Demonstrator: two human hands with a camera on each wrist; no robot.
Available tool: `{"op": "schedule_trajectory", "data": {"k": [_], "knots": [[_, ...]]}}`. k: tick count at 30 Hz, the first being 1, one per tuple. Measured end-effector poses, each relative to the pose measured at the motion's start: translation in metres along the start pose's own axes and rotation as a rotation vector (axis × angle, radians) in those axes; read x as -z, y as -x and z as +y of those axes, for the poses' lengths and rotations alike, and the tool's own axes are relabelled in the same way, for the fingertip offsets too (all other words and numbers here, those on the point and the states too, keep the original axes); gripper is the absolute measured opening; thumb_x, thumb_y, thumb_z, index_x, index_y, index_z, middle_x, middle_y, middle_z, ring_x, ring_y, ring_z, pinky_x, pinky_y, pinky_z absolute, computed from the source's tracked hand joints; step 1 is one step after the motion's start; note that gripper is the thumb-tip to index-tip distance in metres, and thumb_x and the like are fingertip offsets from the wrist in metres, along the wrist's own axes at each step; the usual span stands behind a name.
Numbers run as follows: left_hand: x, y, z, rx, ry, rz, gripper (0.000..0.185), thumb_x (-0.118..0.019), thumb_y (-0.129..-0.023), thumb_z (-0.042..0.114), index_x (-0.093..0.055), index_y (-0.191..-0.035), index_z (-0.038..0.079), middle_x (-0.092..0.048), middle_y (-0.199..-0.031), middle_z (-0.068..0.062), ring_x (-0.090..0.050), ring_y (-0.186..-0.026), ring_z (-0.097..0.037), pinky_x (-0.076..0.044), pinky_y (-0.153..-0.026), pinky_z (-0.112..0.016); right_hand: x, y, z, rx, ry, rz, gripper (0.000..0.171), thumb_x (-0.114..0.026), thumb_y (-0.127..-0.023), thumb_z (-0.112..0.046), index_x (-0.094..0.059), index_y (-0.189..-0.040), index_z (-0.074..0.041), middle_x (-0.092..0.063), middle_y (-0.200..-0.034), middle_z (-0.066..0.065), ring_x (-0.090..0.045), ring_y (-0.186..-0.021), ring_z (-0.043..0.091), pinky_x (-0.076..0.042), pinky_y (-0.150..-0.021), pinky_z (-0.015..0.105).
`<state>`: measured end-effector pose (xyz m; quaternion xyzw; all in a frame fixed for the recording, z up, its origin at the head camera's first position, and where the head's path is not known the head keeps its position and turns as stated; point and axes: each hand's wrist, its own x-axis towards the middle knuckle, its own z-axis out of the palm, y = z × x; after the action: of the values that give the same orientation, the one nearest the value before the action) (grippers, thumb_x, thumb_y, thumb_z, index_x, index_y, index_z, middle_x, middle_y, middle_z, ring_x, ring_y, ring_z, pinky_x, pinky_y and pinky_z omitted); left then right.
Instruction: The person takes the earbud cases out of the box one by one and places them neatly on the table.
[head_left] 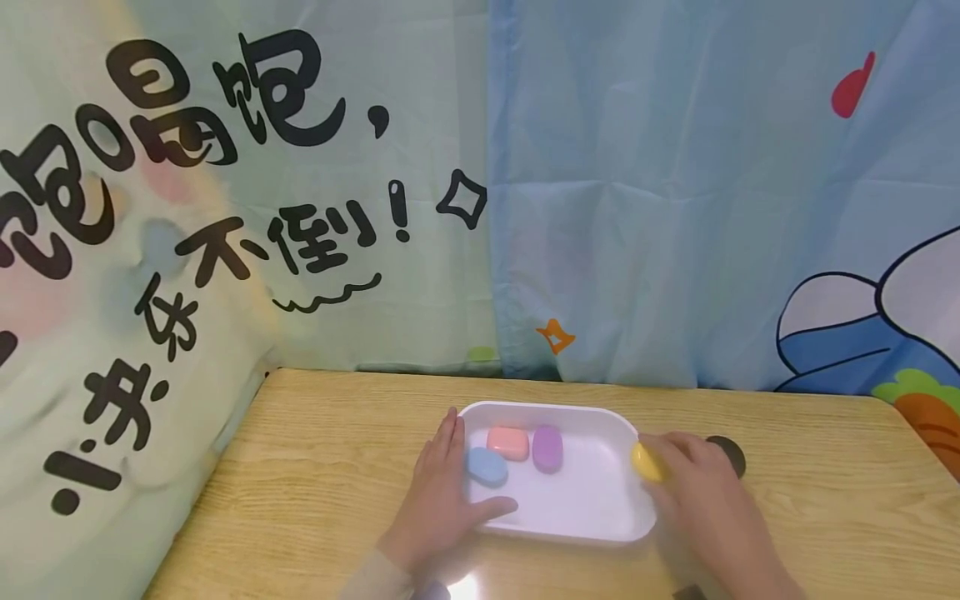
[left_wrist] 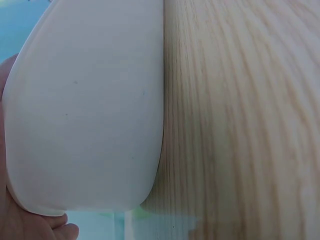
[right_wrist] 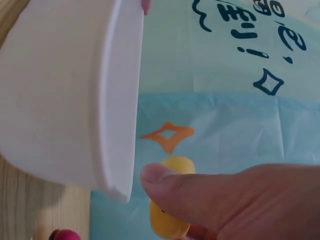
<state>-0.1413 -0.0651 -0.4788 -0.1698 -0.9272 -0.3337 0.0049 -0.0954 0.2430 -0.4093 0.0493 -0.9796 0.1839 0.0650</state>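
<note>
A white tray with rounded corners rests on the table. Inside it lie a pink block, a purple oval piece and a light blue oval piece, grouped toward the left end. My left hand rests on the tray's left end, fingers straight along the side and thumb over the near rim. At the right end, my right hand pinches a yellow rounded piece by the rim. In the right wrist view, the thumb presses the yellow piece, held just apart from the tray wall.
A dark round object sits behind the right hand. Low in the right wrist view shows a magenta rounded thing. The wooden table ends at a printed curtain. A dark object shows at the lower edge.
</note>
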Motion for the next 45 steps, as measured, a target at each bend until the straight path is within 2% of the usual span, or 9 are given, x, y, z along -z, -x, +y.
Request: {"op": "schedule_trajectory", "data": {"k": [6, 13, 21, 26, 32, 45], "knots": [[-0.001, -0.001, -0.002, -0.004, 0.000, -0.003, 0.121, -0.075, -0.078, 0.066, -0.016, -0.159, -0.002, -0.010, -0.168, -0.014, -0.014, -0.153, -0.032, -0.015, -0.122, -0.053, -0.002, 0.002, 0.007, -0.036, 0.016, -0.001, 0.045, -0.075, -0.089, -0.007, -0.062, -0.132, -0.001, -0.054, -0.128, 0.027, -0.045, -0.119, 0.048, -0.042, -0.095, 0.069], [-0.001, -0.001, -0.002, -0.005, 0.001, 0.012, 0.121, -0.076, -0.077, 0.065, -0.016, -0.159, -0.002, -0.012, -0.168, -0.014, -0.017, -0.152, -0.032, -0.016, -0.122, -0.054, -0.007, 0.006, 0.020, 0.008, 0.024, 0.037, 0.049, -0.077, -0.087, -0.009, -0.060, -0.132, -0.002, -0.055, -0.125, 0.028, -0.047, -0.115, 0.048, -0.044, -0.091, 0.069], [0.001, -0.001, 0.000, -0.008, -0.005, 0.004, 0.121, -0.075, -0.078, 0.065, -0.016, -0.158, -0.004, -0.011, -0.167, -0.015, -0.016, -0.152, -0.033, -0.017, -0.121, -0.055, -0.012, 0.004, 0.027, -0.077, 0.042, -0.041, 0.051, -0.078, -0.087, -0.012, -0.059, -0.132, 0.004, -0.053, -0.125, 0.034, -0.046, -0.115, 0.051, -0.044, -0.093, 0.070], [0.001, -0.001, 0.001, -0.004, -0.006, -0.001, 0.121, -0.076, -0.078, 0.064, -0.016, -0.158, -0.004, -0.011, -0.167, -0.015, -0.016, -0.152, -0.033, -0.017, -0.122, -0.054, -0.016, 0.006, 0.034, -0.091, 0.039, -0.055, 0.048, -0.075, -0.089, -0.012, -0.059, -0.131, 0.005, -0.053, -0.123, 0.036, -0.046, -0.113, 0.052, -0.043, -0.093, 0.071], [0.002, 0.000, 0.001, -0.004, -0.005, 0.003, 0.121, -0.076, -0.078, 0.064, -0.017, -0.158, -0.004, -0.011, -0.167, -0.016, -0.017, -0.152, -0.034, -0.017, -0.122, -0.054, -0.023, 0.008, 0.040, -0.078, 0.017, -0.049, 0.045, -0.072, -0.090, -0.013, -0.060, -0.131, 0.002, -0.054, -0.121, 0.034, -0.049, -0.111, 0.050, -0.043, -0.092, 0.071], [0.002, 0.000, 0.001, -0.006, -0.009, 0.003, 0.121, -0.075, -0.078, 0.065, -0.018, -0.158, -0.004, -0.012, -0.167, -0.016, -0.016, -0.152, -0.033, -0.016, -0.122, -0.054, -0.029, 0.006, 0.048, -0.140, 0.020, -0.160, 0.051, -0.073, -0.092, -0.024, -0.059, -0.136, -0.002, -0.055, -0.122, 0.031, -0.050, -0.109, 0.048, -0.046, -0.089, 0.070]]}}
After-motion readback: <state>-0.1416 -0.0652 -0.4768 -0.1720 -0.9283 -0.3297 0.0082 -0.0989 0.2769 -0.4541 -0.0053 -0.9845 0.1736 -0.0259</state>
